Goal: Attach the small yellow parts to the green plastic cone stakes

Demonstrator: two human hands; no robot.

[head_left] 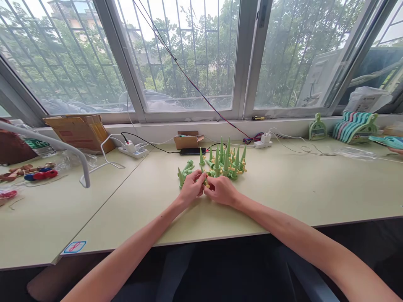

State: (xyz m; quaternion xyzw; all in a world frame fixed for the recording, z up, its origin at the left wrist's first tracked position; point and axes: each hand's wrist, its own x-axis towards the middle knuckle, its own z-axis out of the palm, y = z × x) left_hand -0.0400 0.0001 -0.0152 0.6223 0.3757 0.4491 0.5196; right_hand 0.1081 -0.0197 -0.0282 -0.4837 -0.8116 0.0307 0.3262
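Observation:
My left hand and my right hand meet just above the table, fingers closed in a pinch. Between the fingertips shows a small green cone-shaped piece with a yellow peg-like part; my fingers cover much of it. Right behind my hands stands a cluster of pointed green plastic cones, several with small yellow parts at their bases. Beside my left fingers, a green cone stands upright, and other green pieces lie on their sides.
Behind the cones lie a black phone and a small open cardboard box. Power strips and cables run along the window. Green and pink hangers stand at right, near another person's hand. Colored beads lie left, beneath a white metal arm.

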